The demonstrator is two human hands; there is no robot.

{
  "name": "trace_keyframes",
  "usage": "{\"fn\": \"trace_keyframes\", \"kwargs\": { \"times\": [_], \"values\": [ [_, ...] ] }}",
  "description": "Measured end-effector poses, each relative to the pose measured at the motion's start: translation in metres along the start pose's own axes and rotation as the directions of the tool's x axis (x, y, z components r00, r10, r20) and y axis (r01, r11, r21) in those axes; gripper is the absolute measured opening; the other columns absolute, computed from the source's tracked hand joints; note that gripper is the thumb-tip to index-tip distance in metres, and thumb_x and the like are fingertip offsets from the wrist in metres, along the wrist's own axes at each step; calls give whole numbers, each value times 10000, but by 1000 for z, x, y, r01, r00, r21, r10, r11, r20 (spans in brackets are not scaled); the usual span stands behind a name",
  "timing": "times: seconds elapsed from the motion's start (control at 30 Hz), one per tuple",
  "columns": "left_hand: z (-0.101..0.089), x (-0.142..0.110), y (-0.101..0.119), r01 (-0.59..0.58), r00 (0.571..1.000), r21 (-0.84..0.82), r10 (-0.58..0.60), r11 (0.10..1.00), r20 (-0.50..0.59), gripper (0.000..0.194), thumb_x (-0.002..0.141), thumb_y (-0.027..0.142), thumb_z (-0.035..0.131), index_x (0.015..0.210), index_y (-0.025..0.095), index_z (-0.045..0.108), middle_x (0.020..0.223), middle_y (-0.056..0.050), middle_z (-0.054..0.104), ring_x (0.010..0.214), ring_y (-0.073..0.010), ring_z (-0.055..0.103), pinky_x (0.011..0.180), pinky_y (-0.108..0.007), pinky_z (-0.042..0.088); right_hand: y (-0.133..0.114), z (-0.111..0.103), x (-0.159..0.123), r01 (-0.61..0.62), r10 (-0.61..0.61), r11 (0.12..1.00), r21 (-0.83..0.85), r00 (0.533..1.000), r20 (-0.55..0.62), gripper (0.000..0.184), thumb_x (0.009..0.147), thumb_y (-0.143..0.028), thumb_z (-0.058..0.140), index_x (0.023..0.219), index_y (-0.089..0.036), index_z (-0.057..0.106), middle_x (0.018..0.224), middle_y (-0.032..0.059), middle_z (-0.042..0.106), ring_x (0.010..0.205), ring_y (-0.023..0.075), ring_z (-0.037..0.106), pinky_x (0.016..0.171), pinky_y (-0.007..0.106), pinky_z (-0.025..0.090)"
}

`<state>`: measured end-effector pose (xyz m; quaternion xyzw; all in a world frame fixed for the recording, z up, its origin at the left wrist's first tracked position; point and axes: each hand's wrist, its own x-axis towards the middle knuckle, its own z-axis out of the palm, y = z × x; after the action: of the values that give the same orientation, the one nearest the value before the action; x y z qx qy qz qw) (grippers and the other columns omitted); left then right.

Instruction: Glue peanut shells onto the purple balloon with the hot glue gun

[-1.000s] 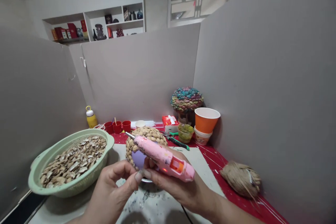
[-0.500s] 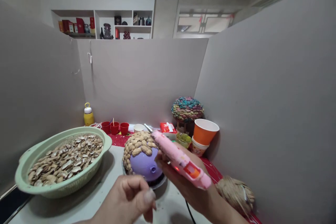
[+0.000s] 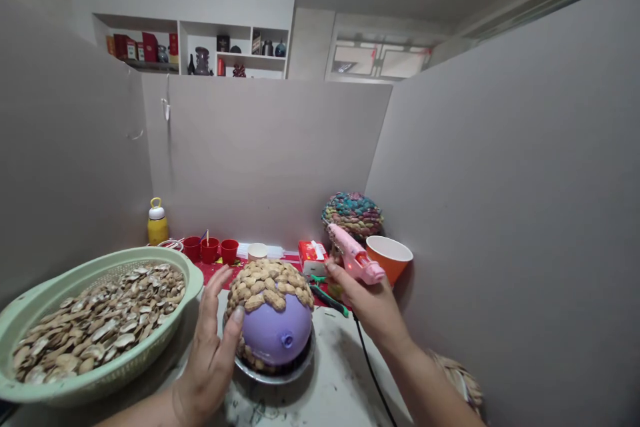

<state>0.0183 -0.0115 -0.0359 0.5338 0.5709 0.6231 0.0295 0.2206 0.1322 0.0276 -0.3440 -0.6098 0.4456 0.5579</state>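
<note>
Set down in a metal bowl [image 3: 280, 381] on the pale counter [image 3: 343, 357]: purple balloon [image 3: 280, 333], top and left side coated in peanut shells [image 3: 265, 283], near face bare. Hazards, as I judge them: pink glue gun [image 3: 353, 257], past the balloon to its right, small red light showing, is probably hot; brushing bare rubber could burst it. Black cord [image 3: 369, 360] trails right of the balloon; a snag might drag the gun. Hard pressure from the left could roll the balloon in its bowl or shift any shells with soft glue. Left hand [image 3: 213, 340]: balloon's left, fingers spread well apart, gripping nothing, thumb seemingly against the shell edge. Right hand [image 3: 367, 310]: right of the balloon, fingers wrapped round the gun's handle; trigger finger hidden. Green basin [image 3: 195, 277] of loose shells stands left of the balloon.
</note>
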Motion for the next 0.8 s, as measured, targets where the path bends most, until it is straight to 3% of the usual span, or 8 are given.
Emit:
{"fn": "trace_keyframes", "kwargs": {
  "times": [0.13, 0.33, 0.47, 0.63, 0.8],
  "values": [
    [1, 3, -13, 247, 965, -16, -244, 969, 92, 594, 985, 495, 330, 1530, 305, 189, 1627, -81, 217, 1506, -248, 112, 1209, -539, 76, 24, 7, 10, -131, 131, 988, 77, 991, 8, 376, 634, -391, 781, 926, -162, 717, 954, 88, 741, 859, 266, 691, 648, 310, 546],
    [9, 1, -23, 354, 925, -97, -332, 930, 187, 666, 957, 571, 331, 1542, 283, 195, 1624, -83, 253, 1496, -276, 173, 1210, -529, 109, 30, 21, 3, -296, 257, 936, 190, 944, 205, 388, 642, -447, 814, 920, -189, 732, 947, 103, 761, 893, 284, 714, 641, 315, 569],
    [11, -2, -31, 314, 933, -92, -290, 945, 213, 629, 969, 538, 331, 1537, 313, 183, 1625, -57, 251, 1492, -271, 187, 1211, -535, 114, 28, 24, -1, -325, 266, 912, 248, 932, 244, 379, 642, -456, 831, 901, -193, 743, 986, 92, 759, 950, 270, 698, 735, 321, 568],
    [7, 2, -47, 157, 953, -97, -125, 983, 276, 584, 994, 461, 321, 1535, 362, 126, 1640, -23, 203, 1496, -255, 164, 1214, -524, 121, 27, 23, -2, -335, 270, 900, 278, 931, 248, 454, 610, -518, 843, 904, -182, 764, 988, 105, 753, 949, 295, 680, 624, 309, 550],
    [2, 5, -62, 2, 944, -83, 26, 997, 330, 590, 992, 411, 359, 1530, 404, 117, 1645, -7, 177, 1485, -286, 193, 1203, -534, 168, 26, 24, -3, -313, 248, 905, 289, 938, 241, 455, 596, -515, 853, 888, -179, 763, 1025, 100, 739, 954, 279, 660, 609, 282, 529]
  ]
}}
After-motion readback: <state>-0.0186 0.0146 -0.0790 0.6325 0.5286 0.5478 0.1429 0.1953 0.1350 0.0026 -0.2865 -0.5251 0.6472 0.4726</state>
